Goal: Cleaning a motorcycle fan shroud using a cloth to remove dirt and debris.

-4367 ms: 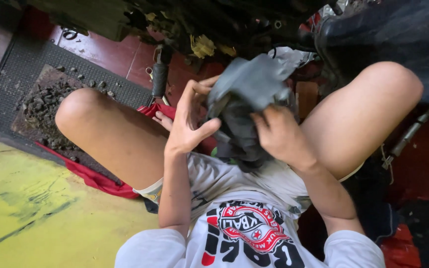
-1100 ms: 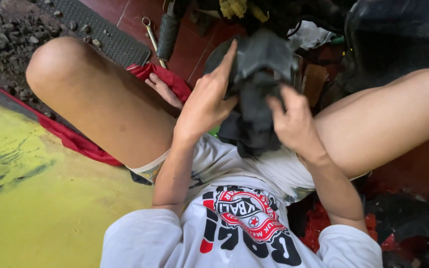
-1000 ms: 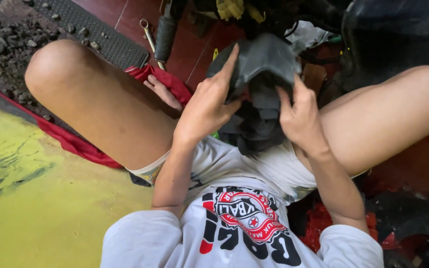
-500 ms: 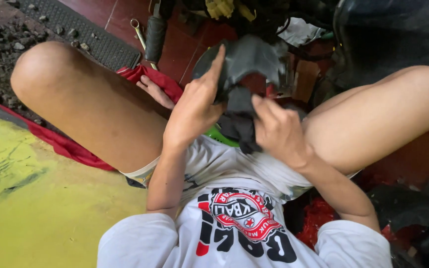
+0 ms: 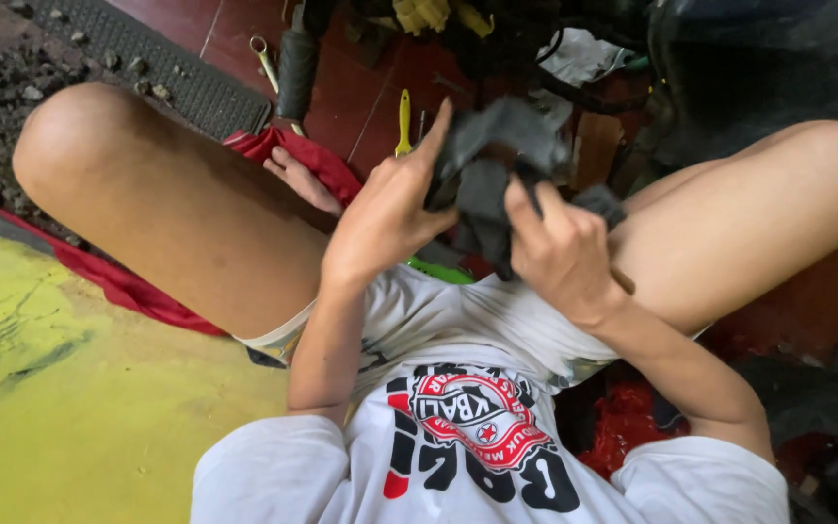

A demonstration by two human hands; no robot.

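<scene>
I sit on the floor with my knees raised and apart. Between them, both hands hold a crumpled dark grey cloth (image 5: 493, 170) in front of my chest. My left hand (image 5: 388, 213) presses the cloth's left side, with the index finger pointing up along it. My right hand (image 5: 557, 254) is closed around the lower right part of the cloth. Whether anything is wrapped inside the cloth is hidden.
A yellow-handled screwdriver (image 5: 403, 120) and a metal wrench (image 5: 265, 60) lie on the red floor beyond my hands. A black ribbed mat (image 5: 162, 73) with gravel is at top left. A red rag (image 5: 307, 160) lies under my left leg. Dark machine parts and a tyre (image 5: 758, 68) fill the top right. Yellow floor (image 5: 70, 388) is at lower left.
The cloth has come down closer to my chest and is more bunched up. My right hand has slid lower on it. My left hand stays on its left side.
</scene>
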